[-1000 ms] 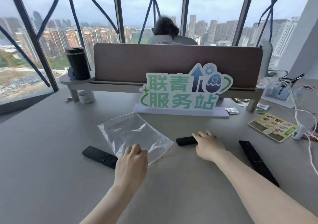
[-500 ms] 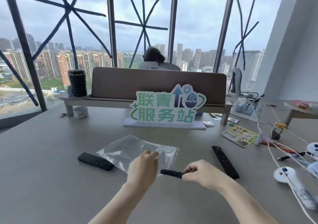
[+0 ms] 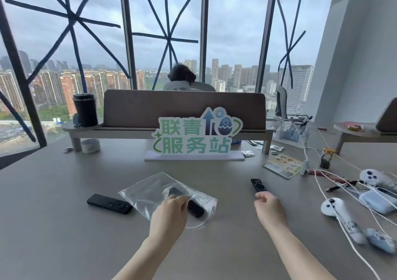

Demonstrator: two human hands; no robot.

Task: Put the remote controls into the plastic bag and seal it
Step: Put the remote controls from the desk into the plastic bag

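On the grey table the left hand [image 3: 171,206] pinches the limp, slippery clear plastic bag [image 3: 150,191] at its mouth — one rigid black remote [image 3: 194,208] half inside, best gripped mid-body — while the right hand [image 3: 267,204] hangs loosely curled, empty.

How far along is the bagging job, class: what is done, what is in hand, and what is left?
Done: one remote lies mostly inside the plastic bag, its near end at the open mouth. In hand: the left hand holds the bag's opening, while the right hand reaches, empty, toward the remote on the right. Left: that remote and the remote left of the bag both lie on the table, and the bag is unsealed.
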